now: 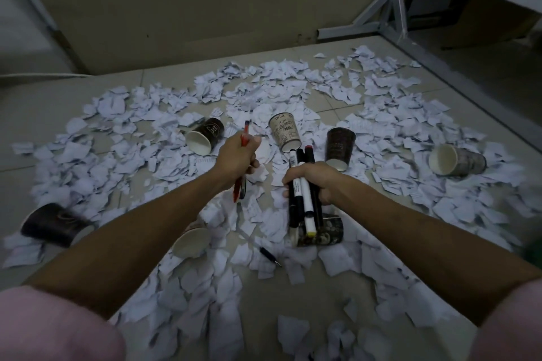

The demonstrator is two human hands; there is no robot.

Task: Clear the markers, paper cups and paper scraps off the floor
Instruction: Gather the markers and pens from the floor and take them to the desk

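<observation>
While left hand (238, 155) grips red pen (244, 138), right hand (315, 182) clutches markers (305, 199); possibly second pen.

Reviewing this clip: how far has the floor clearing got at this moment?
Early stage. Done: most markers look gathered, none put away. In hand: the right hand grips a bundle of markers; the left hand holds a red pen. Left: one dark pen on the floor, paper cups such as the cream cup and a dark cup on their sides, and paper scraps everywhere.
</observation>
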